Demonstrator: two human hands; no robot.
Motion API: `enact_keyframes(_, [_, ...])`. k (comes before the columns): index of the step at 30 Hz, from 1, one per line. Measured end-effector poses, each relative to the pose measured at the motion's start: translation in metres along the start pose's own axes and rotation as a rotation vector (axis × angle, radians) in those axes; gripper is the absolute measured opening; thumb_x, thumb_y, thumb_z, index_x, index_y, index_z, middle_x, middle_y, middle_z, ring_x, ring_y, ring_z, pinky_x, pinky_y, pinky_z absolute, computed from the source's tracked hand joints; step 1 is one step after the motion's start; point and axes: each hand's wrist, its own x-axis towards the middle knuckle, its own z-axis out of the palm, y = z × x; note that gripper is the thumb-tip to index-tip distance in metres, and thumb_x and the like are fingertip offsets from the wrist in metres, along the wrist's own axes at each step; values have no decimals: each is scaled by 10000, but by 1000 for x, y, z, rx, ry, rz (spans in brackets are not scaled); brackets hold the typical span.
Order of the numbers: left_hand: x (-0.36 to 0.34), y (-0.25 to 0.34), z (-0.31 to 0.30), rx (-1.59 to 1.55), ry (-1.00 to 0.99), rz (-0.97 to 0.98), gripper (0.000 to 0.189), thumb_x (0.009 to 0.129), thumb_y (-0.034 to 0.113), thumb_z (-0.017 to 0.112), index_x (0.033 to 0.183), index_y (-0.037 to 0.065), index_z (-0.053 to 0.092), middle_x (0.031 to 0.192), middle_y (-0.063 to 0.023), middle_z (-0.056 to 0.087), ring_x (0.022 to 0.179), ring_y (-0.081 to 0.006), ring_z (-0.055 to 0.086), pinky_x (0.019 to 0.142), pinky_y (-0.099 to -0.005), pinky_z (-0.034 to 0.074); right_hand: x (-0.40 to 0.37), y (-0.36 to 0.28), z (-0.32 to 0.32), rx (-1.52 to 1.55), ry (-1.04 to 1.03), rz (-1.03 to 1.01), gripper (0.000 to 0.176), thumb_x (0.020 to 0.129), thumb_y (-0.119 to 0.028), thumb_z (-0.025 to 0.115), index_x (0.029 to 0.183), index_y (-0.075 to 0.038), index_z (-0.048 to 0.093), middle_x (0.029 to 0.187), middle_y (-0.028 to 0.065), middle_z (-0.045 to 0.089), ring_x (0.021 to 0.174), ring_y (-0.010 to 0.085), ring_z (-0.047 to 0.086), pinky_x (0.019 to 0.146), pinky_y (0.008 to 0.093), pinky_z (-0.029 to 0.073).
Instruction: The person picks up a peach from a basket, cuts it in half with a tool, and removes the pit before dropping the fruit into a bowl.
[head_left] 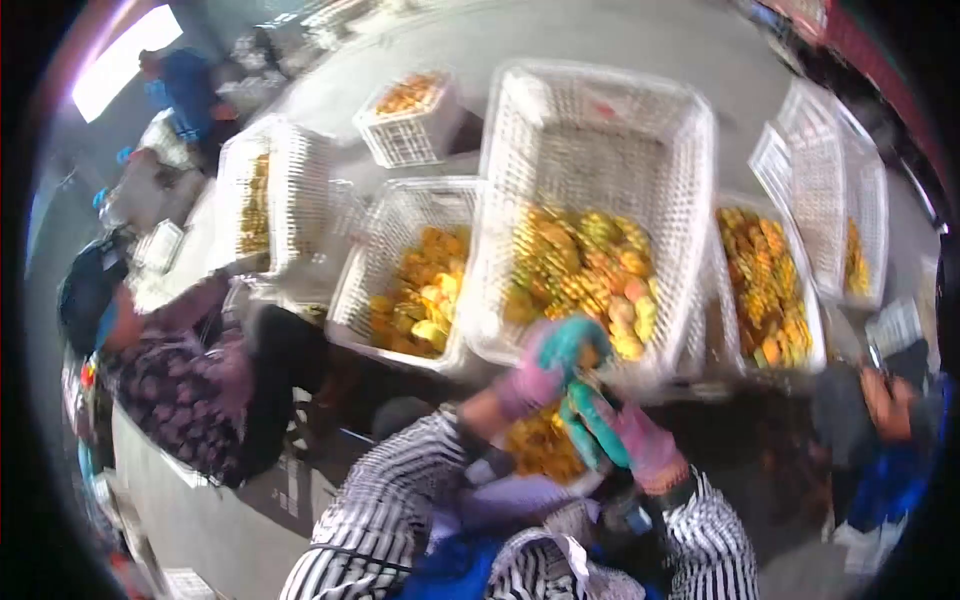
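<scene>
Clasping a brownish item (592, 351) (blurred) is the left hand (553, 357); unclear, the grip of the right hand (622, 430).

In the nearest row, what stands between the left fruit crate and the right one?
The big white crate, with fruit at its near end, in the head view.

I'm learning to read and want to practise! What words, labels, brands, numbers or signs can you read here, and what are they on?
None: I can't read any words, labels, brands, numbers or signs here.
Red mark inside the big white basket: too blurred to tell whether it's writing.
Gloves: no letters that I can make out.
</scene>
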Motion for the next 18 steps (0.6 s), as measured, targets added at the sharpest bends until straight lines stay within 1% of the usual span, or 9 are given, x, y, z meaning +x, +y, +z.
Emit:
enact_keyframes(2, [9, 1, 1, -69, 21, 9, 358, 907, 334, 409, 840, 24, 573, 806, -112, 593, 752, -237, 585, 692, -352, 454, 5, 1, 7, 927, 268, 729, 255, 918, -267, 540, 1093, -80, 544, 859, 113, 607, 741, 229, 618, 595, 371, 511])
enact_keyframes(4, [6, -2, -1, -8, 65, 90, 431, 944, 347, 345, 810, 0, 562, 754, -123, 580, 702, -270, 578, 674, -349, 457, 14, -23, -1, 648, -116, 558, 326, 945, -406, 476, 974, -90, 551, 686, 61, 560, 537, 174, 549, 449, 316, 433])
enact_keyframes(5, [7, 7, -7, -47, 32, 46, 443, 950, 344, 333, 793, -1, 562, 737, -128, 577, 686, -274, 576, 665, -350, 459, 20, -35, 1, 563, -153, 593, 399, 939, -478, 446, 873, -95, 535, 578, 29, 500, 427, 130, 457, 389, 276, 364])
enact_keyframes(9, [10, 10, -8, -268, -127, 90, 489, 954, 394, 326, 771, 19, 582, 706, -115, 586, 652, -254, 572, 633, -345, 456, 18, -35, -1, 868, -382, 757, 422, 913, -543, 441, 855, -129, 497, 515, 15, 403, 368, 127, 352, 348, 265, 293])
enact_keyframes(13, [-1, 15, -7, -374, -143, -69, 475, 947, 406, 364, 789, 21, 593, 718, -98, 601, 678, -222, 578, 654, -322, 457, 11, -34, -2, 882, -417, 728, 415, 903, -543, 466, 860, -131, 493, 531, 17, 421, 381, 127, 372, 346, 264, 302])
enact_keyframes(15, [-9, 7, -7, -191, -173, -86, 505, 975, 450, 296, 875, 37, 568, 802, -79, 603, 775, -205, 581, 740, -344, 471, 9, -26, 4, 679, -317, 696, 397, 916, -517, 464, 856, -124, 482, 541, 20, 429, 386, 122, 377, 355, 264, 315])
enact_keyframes(16, [-11, 9, -10, -374, -210, -260, 489, 972, 447, 319, 891, 37, 574, 805, -72, 609, 792, -190, 578, 772, -335, 465, 6, -28, 8, 695, -275, 713, 389, 922, -505, 461, 853, -122, 478, 540, 22, 427, 387, 121, 378, 360, 265, 320])
enact_keyframes(17, [-13, 13, -3, -500, -164, -223, 480, 976, 376, 328, 760, 29, 579, 727, -68, 604, 697, -181, 577, 673, -303, 469, 2, -37, 11, 788, -286, 764, 389, 927, -500, 453, 842, -121, 478, 535, 23, 425, 386, 120, 375, 365, 265, 320])
enact_keyframes(18, [-9, 20, -3, -420, -146, -3, 503, 980, 389, 314, 733, 29, 563, 706, -64, 593, 673, -171, 569, 661, -291, 468, 3, -44, 12, 883, -307, 803, 390, 932, -495, 444, 831, -120, 478, 530, 24, 424, 386, 120, 373, 371, 264, 320])
